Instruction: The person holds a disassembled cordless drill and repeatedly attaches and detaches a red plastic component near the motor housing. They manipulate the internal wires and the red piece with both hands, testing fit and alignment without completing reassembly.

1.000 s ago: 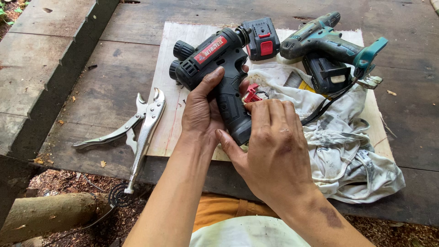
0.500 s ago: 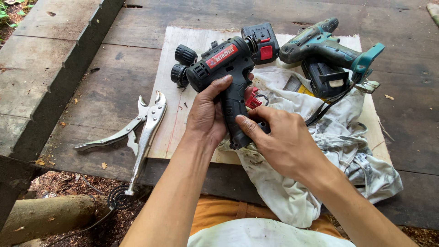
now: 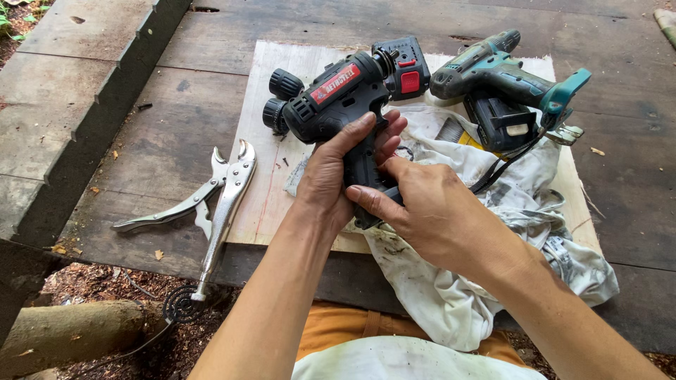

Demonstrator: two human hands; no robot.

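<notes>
**Both hands on the black drill**

The right hand (image 3: 440, 214) closes on the lower end of the black drill's (image 3: 338, 105) handle, over a white rag (image 3: 451, 295). The left hand (image 3: 338, 172) is wrapped around the handle, holding the drill above the plywood board (image 3: 267, 190). Locking pliers (image 3: 211, 200) lie left on the worktop (image 3: 141, 134). Farther back rests a teal drill (image 3: 493, 74).
</notes>
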